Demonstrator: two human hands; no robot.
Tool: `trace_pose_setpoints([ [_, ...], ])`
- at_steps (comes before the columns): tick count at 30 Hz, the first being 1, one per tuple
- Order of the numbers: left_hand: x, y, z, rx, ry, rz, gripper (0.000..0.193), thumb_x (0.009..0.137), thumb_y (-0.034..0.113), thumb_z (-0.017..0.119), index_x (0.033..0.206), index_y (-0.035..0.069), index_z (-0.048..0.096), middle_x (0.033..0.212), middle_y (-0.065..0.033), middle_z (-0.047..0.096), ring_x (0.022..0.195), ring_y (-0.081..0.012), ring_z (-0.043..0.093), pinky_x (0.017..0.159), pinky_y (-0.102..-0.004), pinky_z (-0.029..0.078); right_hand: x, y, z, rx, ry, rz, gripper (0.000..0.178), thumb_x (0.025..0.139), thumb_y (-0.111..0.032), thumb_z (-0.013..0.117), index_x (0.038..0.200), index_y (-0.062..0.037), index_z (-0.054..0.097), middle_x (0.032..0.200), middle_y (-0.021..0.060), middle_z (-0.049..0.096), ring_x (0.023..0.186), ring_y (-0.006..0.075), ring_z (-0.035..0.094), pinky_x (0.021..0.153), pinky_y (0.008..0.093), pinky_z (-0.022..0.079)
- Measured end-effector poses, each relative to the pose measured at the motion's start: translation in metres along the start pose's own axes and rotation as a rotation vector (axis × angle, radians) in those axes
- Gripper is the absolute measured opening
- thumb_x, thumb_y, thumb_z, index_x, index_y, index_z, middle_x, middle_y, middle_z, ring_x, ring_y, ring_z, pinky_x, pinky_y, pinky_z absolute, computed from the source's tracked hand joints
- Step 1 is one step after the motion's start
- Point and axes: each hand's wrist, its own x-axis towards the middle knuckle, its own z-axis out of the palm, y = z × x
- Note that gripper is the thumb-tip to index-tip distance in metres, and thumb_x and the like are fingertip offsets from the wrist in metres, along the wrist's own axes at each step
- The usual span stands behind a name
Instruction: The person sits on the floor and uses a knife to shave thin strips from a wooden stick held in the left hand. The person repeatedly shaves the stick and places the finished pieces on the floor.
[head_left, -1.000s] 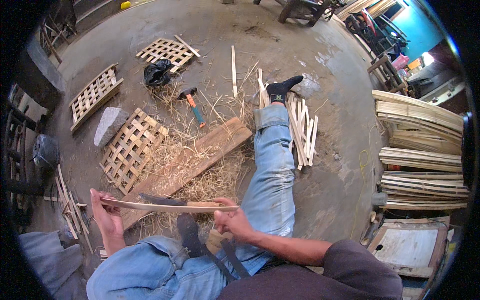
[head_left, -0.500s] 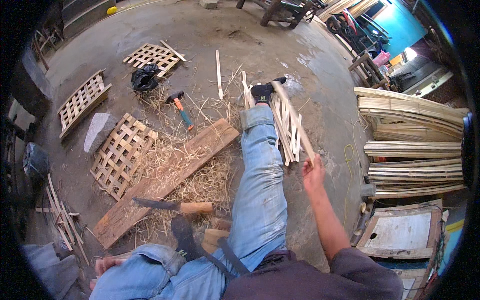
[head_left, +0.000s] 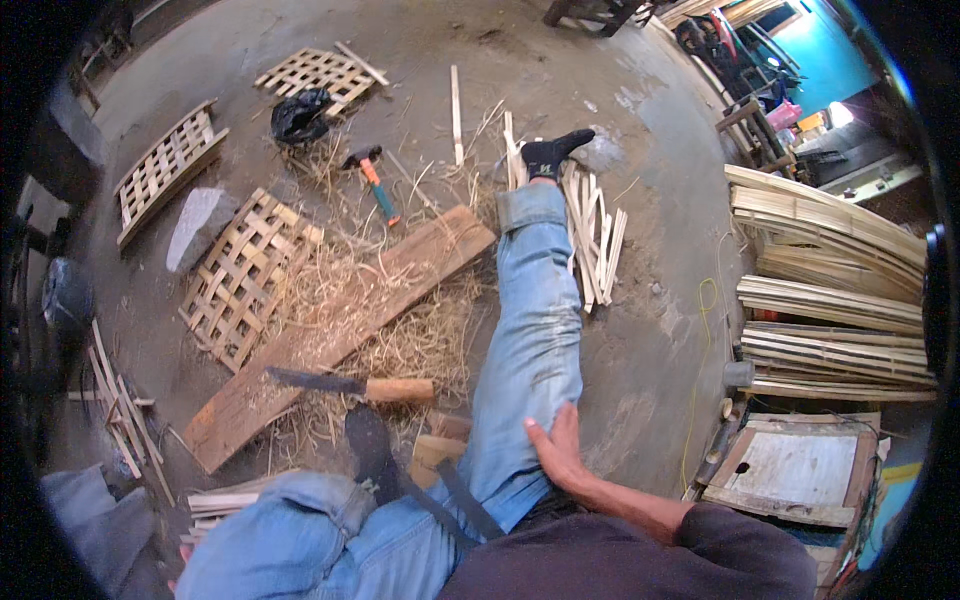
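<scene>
- The right hand [head_left: 556, 452] lies flat and open on the outstretched leg [head_left: 530, 330] in blue jeans, fingers spread a little, holding nothing.
- The left hand cannot be seen, so its state cannot be told.
- The big knife [head_left: 345, 385] with a wooden handle lies on the near end of the long plank [head_left: 330, 335], just left of the leg and apart from the right hand; its dark blade points left.
- The plank runs from near left to far right, with dry shavings [head_left: 390, 310] strewn over and around it.
- At the far end of the leg, a foot in a black sock [head_left: 553, 152] rests on a bunch of split strips [head_left: 592, 235] lying on the concrete floor [head_left: 650, 330].
- A woven lattice panel [head_left: 245, 275] lies left of the plank, with a grey stone [head_left: 198, 225] beside it.
- A hammer [head_left: 372, 180] with an orange handle lies beyond the plank.
- Two more lattice panels lie at the far left [head_left: 165, 165] and farther off [head_left: 315, 75], a black bag [head_left: 300, 115] between them.
- Stacks of long slats [head_left: 830, 290] lie on the right.
- A flat white board [head_left: 790, 470] in a frame lies near right.
</scene>
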Motion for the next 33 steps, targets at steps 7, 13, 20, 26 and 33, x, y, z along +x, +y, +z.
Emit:
trace_pose_setpoints([
  [7,-0.043,0.093,-0.044,0.218,-0.07,0.638,0.037,0.085,0.03,0.065,0.117,0.011,0.063,0.098,-0.0047,0.064,0.076,-0.016,0.059,0.063,-0.0269,0.046,-0.001,-0.174,-0.13,1.78,-1.472,-0.236,0.09,0.089,-0.07,0.035,0.152,-0.0103,0.011,0.156,0.0186,0.016,0.14,0.035,0.026,0.105,0.0508,0.037],
  [13,-0.093,0.161,-0.062,0.247,-0.042,0.785,0.034,0.084,0.027,0.067,0.113,0.01,0.066,0.094,-0.0052,0.065,0.071,-0.0167,0.06,0.059,-0.0267,0.047,0.01,-0.191,-0.072,1.144,-1.016,-0.529,0.035,0.098,-0.044,0.044,0.09,-0.0104,0.052,0.074,0.004,0.051,0.064,0.0159,0.048,0.059,0.0299,0.042],
  [20,-0.064,0.182,-0.038,-0.14,-0.3,0.954,0.018,0.086,0.021,0.061,0.074,0.007,0.065,0.078,-0.0082,0.065,0.059,-0.0182,0.061,0.048,-0.027,0.044,-0.032,-0.201,-0.057,1.199,-1.016,-0.298,0.028,0.099,-0.029,0.046,0.078,-0.0114,0.047,0.06,-0.0022,0.04,0.051,0.0099,0.037,0.048,0.0267,0.034],
  [26,-0.103,0.172,-0.028,-0.161,0.083,1.23,0.044,0.087,0.065,0.049,0.124,0.041,0.054,0.088,-0.0056,0.063,0.054,-0.0146,0.053,0.042,-0.0246,0.037,-0.081,-0.253,-0.066,0.906,-1.097,-0.687,0.021,0.098,-0.023,0.05,0.084,-0.007,0.051,0.066,-0.0002,0.046,0.056,0.0101,0.045,0.052,0.0255,0.039],
  [33,-0.115,0.143,-0.024,-0.566,-0.019,1.324,0.033,0.098,0.054,0.035,0.105,0.032,0.059,0.072,-0.0022,0.057,0.048,-0.0128,0.049,0.041,-0.0244,0.034,-0.09,-0.245,-0.076,0.771,-0.894,-0.722,0.02,0.098,-0.023,0.049,0.085,-0.0074,0.049,0.066,-0.0015,0.041,0.057,0.0082,0.04,0.052,0.0227,0.035],
])
